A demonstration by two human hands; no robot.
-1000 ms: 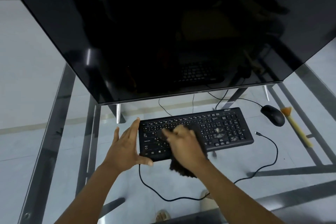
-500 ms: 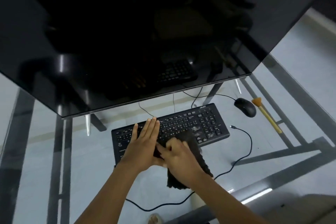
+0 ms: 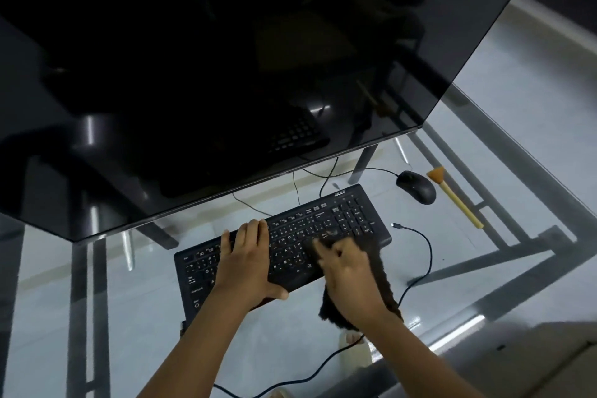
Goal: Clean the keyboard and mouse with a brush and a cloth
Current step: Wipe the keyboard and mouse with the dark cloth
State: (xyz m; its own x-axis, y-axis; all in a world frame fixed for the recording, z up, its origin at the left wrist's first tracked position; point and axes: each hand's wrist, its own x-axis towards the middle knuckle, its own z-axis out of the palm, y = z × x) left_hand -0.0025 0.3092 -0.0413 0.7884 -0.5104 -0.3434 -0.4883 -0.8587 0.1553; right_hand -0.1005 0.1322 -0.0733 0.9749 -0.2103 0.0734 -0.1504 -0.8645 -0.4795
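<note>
Cloth [image 3: 381, 271], soft and limp, bunches under the right hand [image 3: 350, 278], which clutches it on the keyboard [image 3: 323, 236]; left hand [image 3: 248, 262], fingers flat with thumb hooked on the near edge, steadies the light board.

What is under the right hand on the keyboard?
A dark cloth lies under the right hand, pressed on the right part of the keyboard and hanging over its front edge. The keys beneath the cloth and hand are covered and cannot be seen.
</note>
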